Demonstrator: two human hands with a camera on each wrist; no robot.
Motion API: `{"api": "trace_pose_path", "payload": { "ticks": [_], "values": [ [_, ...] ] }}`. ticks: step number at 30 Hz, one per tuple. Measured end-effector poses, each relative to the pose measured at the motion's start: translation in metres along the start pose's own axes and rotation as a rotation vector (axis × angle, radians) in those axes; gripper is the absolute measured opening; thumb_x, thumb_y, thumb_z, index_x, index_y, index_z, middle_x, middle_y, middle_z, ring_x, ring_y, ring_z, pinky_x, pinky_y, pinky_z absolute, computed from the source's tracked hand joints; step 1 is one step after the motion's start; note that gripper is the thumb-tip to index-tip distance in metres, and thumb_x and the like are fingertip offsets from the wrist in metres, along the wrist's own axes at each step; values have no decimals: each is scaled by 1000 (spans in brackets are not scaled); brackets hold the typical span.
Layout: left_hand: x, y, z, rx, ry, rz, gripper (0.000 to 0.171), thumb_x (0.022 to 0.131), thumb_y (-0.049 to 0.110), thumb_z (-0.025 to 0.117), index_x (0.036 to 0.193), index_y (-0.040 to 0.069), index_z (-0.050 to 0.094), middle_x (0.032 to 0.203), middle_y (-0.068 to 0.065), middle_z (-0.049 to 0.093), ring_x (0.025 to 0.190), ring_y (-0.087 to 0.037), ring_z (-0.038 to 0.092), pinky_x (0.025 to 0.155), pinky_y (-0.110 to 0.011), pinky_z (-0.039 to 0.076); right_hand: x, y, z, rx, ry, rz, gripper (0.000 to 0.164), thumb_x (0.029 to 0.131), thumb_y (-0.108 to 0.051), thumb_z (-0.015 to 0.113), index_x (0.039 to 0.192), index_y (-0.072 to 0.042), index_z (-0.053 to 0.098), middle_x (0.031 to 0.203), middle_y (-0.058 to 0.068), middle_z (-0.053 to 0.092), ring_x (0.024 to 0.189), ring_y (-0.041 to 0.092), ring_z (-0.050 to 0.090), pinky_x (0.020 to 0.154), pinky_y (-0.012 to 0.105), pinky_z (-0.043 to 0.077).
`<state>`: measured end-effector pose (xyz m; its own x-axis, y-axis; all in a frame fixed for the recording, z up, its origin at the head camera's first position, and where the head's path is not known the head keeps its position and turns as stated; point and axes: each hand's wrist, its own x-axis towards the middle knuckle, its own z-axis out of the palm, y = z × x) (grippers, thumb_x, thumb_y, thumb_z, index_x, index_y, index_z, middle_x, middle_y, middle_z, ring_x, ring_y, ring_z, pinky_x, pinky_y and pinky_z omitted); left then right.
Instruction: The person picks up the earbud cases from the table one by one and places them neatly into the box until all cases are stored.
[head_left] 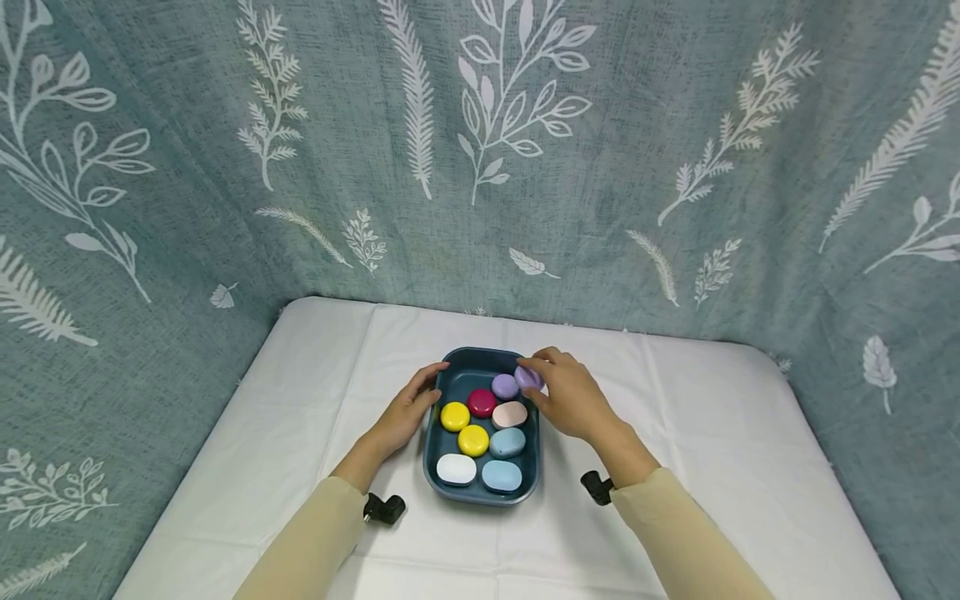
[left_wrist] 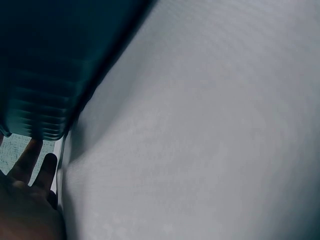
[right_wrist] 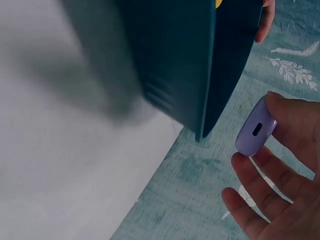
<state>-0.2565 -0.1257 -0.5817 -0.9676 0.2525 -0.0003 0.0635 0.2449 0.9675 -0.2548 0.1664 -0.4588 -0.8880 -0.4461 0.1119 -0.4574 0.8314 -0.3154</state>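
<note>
My right hand (head_left: 573, 396) pinches a purple earbud case (head_left: 529, 377) between thumb and fingers, over the back right of a dark blue bin (head_left: 480, 502). A small dark port shows in the edge of this case (right_wrist: 252, 131) in the right wrist view. My left hand (head_left: 405, 414) rests at the bin's left rim, its fingers touching the wall. Inside the bin lie another purple case (head_left: 505, 386), a dark red one (head_left: 482, 403), two yellow ones (head_left: 473, 441), a pale pink one (head_left: 509, 415), two light blue ones (head_left: 502, 476) and a white one (head_left: 456, 469).
The bin stands on a table with a white cloth (head_left: 637, 533). A blue-green curtain with white leaf prints (head_left: 450, 250) hangs behind and at both sides. Black wrist devices sit below the left wrist (head_left: 385, 509) and right wrist (head_left: 597, 488).
</note>
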Motion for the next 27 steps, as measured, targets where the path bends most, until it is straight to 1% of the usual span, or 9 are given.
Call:
{"api": "trace_pose_path", "payload": {
  "ticks": [6, 10, 16, 23, 27],
  "values": [
    [0, 1, 1, -1, 3, -1, 45, 111, 25, 46, 153, 40, 44, 168, 2, 36, 158, -29, 30, 130, -56, 21, 13, -10, 9, 26, -85, -23, 47, 99, -22, 71, 144, -11, 61, 139, 12, 60, 128, 31, 57, 112, 50, 50],
    [0, 1, 0, -3, 4, 10, 46, 110, 24, 46, 154, 38, 44, 168, 0, 35, 158, -31, 30, 129, -57, 21, 21, -14, 18, 48, -116, -38, 47, 100, -22, 70, 145, -11, 61, 142, 11, 60, 131, 30, 57, 115, 49, 48],
    [0, 2, -2, -2, -1, 12, 45, 110, 26, 47, 152, 40, 44, 167, 2, 37, 157, -28, 31, 130, -55, 21, 31, -18, 35, 57, -130, -63, 46, 99, -23, 71, 143, -12, 62, 143, 9, 60, 130, 29, 58, 116, 49, 47],
    [1, 0, -3, 2, -8, 20, 44, 110, 29, 47, 152, 41, 44, 167, 1, 37, 157, -28, 32, 130, -56, 21, 38, -23, 55, 33, -136, -61, 43, 101, -27, 69, 142, -16, 64, 143, 6, 62, 125, 30, 60, 113, 53, 48],
    [0, -1, -3, 10, -12, 24, 45, 110, 29, 47, 153, 42, 43, 167, 0, 37, 157, -28, 32, 129, -58, 21, 40, -24, 65, 22, -127, -76, 41, 101, -25, 69, 141, -16, 64, 143, 6, 63, 125, 31, 61, 113, 55, 47]
  ]
}}
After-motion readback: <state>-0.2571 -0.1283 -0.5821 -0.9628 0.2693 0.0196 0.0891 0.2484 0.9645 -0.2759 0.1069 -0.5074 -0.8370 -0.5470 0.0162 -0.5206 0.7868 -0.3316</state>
